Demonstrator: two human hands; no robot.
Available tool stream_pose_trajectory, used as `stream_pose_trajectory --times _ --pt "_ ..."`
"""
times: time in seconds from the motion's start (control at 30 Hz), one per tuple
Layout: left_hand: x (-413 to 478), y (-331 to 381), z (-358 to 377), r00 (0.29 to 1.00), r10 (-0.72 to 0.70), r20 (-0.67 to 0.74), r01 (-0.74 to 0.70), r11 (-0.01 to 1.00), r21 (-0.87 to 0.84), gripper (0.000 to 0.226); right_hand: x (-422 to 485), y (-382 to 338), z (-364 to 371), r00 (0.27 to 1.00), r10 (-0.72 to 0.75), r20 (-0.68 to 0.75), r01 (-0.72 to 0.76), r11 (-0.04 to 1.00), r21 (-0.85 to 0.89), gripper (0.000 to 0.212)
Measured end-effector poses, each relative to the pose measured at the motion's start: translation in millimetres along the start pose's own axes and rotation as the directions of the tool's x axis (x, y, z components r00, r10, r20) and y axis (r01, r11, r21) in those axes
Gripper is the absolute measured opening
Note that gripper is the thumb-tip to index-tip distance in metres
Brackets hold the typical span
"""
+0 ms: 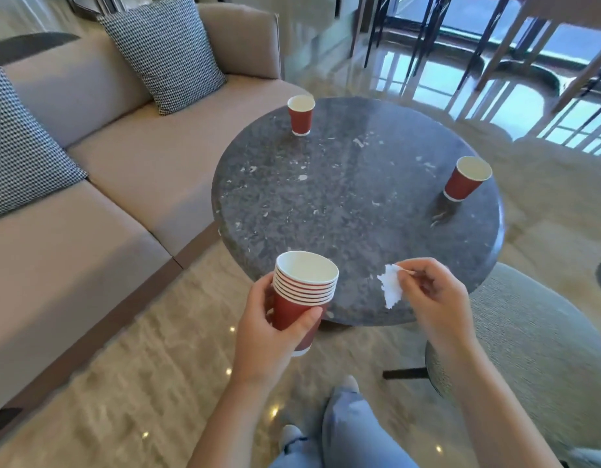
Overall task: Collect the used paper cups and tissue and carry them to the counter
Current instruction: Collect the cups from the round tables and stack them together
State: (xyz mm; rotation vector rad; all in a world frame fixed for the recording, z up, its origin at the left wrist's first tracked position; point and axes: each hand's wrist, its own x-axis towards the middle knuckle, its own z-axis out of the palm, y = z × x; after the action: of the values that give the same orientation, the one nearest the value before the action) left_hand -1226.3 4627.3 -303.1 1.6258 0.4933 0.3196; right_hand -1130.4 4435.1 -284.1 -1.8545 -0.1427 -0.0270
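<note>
Over the desk's [343, 197] near edge the left hand [272, 329] grips the upright stack of cups [304, 292], its mouth just left of the tissue [390, 287] pinched by the right hand [427, 298], the nearer one to the right-edge cup [466, 179]; a far-edge cup [301, 116] stands well apart.

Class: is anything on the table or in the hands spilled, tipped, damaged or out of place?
Nothing is spilled or tipped: the far cup and the right-side cup stand on their bases on the table. Only the tissue pinched by the right hand looks crumpled and ragged. The left hand grips a neat cup stack.
</note>
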Motion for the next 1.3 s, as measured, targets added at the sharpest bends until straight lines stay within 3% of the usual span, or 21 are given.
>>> stream_pose_trajectory --times 0.37,0.57,0.83,1.0,1.23,1.3 --pt "131.9 34.3 57.0 0.992 0.076 0.104 -0.092 0.984 0.152 0.061 131.9 41.0 -19.3 0.999 0.012 -0.042 -0.016 0.996 -0.09 0.031" --pt "183.2 37.6 94.8 0.991 0.085 0.103 -0.105 0.972 0.211 0.06 178.1 80.9 -26.7 0.992 0.108 -0.067 -0.112 0.992 -0.065 0.027" --pt "210.5 23.8 118.0 0.985 0.011 0.173 -0.048 0.976 0.212 0.068 202.8 132.2 -27.4 0.957 0.276 -0.084 -0.284 0.954 -0.1 0.025" --pt "233.2 13.8 130.1 0.97 -0.015 0.243 -0.044 0.971 0.237 0.061 211.9 148.5 -21.6 0.928 0.36 -0.1 -0.371 0.92 -0.129 0.019" --pt "263.5 8.4 149.9 0.947 -0.057 0.317 -0.015 0.976 0.218 0.06 215.0 155.5 -22.6 0.898 0.415 -0.148 -0.437 0.879 -0.189 0.003" --pt "268.3 8.7 157.0 0.939 -0.057 0.339 -0.015 0.978 0.207 0.06 216.1 156.1 -25.8 0.897 0.408 -0.172 -0.438 0.874 -0.211 0.008"
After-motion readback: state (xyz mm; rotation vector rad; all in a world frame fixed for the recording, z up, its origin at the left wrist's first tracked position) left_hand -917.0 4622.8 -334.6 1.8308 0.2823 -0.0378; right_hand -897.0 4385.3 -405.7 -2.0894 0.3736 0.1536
